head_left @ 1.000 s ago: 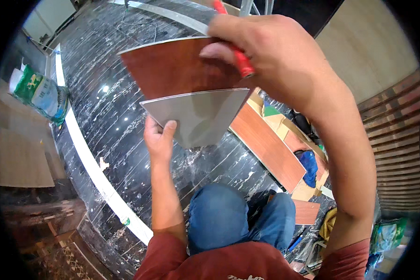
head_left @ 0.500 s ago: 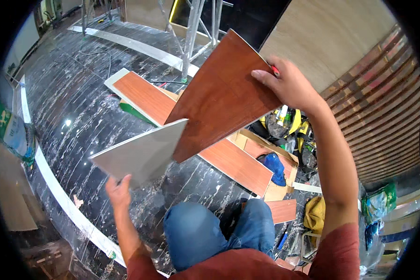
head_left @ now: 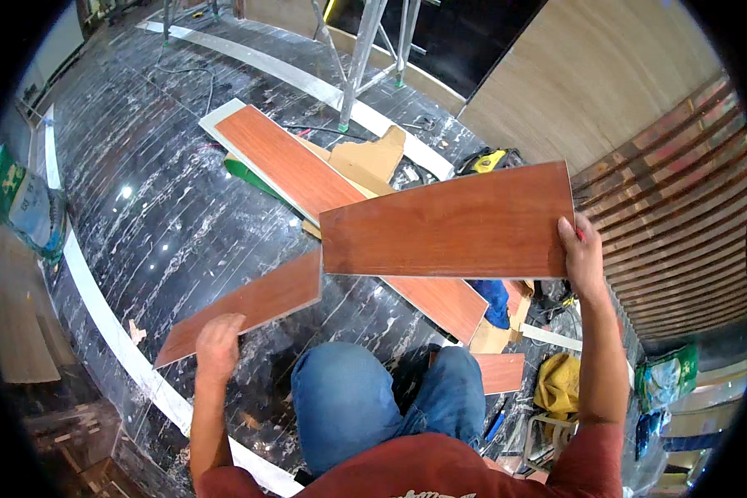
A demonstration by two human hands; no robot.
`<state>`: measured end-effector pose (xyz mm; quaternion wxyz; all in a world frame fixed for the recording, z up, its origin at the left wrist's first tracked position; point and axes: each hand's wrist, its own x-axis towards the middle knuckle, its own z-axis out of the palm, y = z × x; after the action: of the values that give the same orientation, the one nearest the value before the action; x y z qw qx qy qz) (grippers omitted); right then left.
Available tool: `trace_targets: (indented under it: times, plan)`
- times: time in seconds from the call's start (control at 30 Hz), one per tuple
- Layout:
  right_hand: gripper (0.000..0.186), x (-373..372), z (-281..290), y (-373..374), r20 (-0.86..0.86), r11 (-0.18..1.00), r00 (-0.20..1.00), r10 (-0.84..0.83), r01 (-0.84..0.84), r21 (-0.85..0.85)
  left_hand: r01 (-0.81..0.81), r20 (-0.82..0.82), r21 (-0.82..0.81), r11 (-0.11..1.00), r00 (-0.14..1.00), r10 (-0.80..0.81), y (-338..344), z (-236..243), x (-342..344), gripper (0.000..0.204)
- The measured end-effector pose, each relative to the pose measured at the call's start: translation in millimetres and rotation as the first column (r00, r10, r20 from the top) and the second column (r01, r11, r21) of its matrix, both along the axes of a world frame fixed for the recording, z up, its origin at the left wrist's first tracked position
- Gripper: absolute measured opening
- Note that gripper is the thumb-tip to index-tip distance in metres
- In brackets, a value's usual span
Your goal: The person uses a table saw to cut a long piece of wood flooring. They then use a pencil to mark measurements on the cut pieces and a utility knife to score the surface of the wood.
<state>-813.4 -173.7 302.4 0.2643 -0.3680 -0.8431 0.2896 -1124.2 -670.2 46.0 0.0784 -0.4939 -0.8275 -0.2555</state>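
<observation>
My right hand (head_left: 585,261) is closed on the right end of a large reddish-brown wood-grain board (head_left: 448,222), which I hold up in front of my knees. A thin red-tipped stick (head_left: 580,234), perhaps a pencil, pokes out from the same hand. With my left hand (head_left: 218,340) I grip the lower edge of a smaller, slanted board (head_left: 266,297) of the same finish. The two boards' inner ends come together in view; whether they truly touch I cannot tell. Beneath them, a long wood-grain plank (head_left: 282,162) lies diagonally on the floor, partly covered by the large board.
Ladder legs (head_left: 361,66) stand at the far side. Torn cardboard (head_left: 369,158), a blue cloth-like item (head_left: 495,303), a yellow bag (head_left: 559,384) and a short board piece (head_left: 502,373) lie around. A ribbed wall panel (head_left: 681,207) rises at right; a green-and-white sack (head_left: 25,203) stands left.
The large board has swung down from steeply tilted to nearly level, its right end lower. The smaller board has turned from its pale grey back to its wood-grain face and moved down.
</observation>
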Motion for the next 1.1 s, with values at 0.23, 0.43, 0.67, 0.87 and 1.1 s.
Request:
trace_targets:
  times: [0.23,0.43,0.67,0.87,1.1]
  plan:
    - [0.023,100,-29,-16,-0.265,0.946,0.926,-0.270,0.204,-0.251,0.262,0.068,-0.168,0.950,0.965,-0.254,23,-98,53,0.040]
    - [0.023,155,-37,-47,-0.519,0.870,0.721,-0.459,0.246,-0.428,0.132,0.440,-0.267,0.955,0.898,-0.002,18,-202,77,0.045]
    - [0.023,195,-28,-59,-0.668,0.875,0.575,-0.472,0.213,-0.434,-0.018,0.967,-0.187,0.982,0.171,0.187,70,-223,52,0.048]
    - [0.021,240,-15,-46,-0.735,0.842,0.413,-0.539,0.238,-0.484,0.218,0.852,0.524,0.823,-0.137,-0.506,336,84,123,0.064]
    - [0.026,402,-51,-41,-0.643,0.868,0.591,-0.487,0.411,-0.280,0.042,0.617,0.608,0.793,-0.653,-0.439,471,119,329,0.056]
